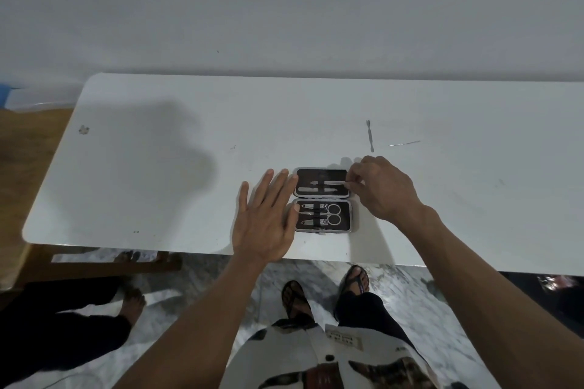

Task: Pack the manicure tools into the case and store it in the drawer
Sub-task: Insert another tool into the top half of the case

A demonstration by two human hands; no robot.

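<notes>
Right hand (384, 189) pinches a thin, stiff, slippery steel tool (331, 182) by its end into the open case (323, 200) near the table's (158, 167) front edge, left hand (265, 218) flat, steadying.

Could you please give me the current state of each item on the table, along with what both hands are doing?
Case: open flat, both halves up.
Scissors: strapped in near half.
Nail file: strapped in far half.
Thin tool: partly under the strap, right hand's grip on its end.
Cuticle pusher: loose on table.
Thin pick: loose on table.
Left hand: open, flat beside case.
Right hand: pinching thin tool.
</notes>
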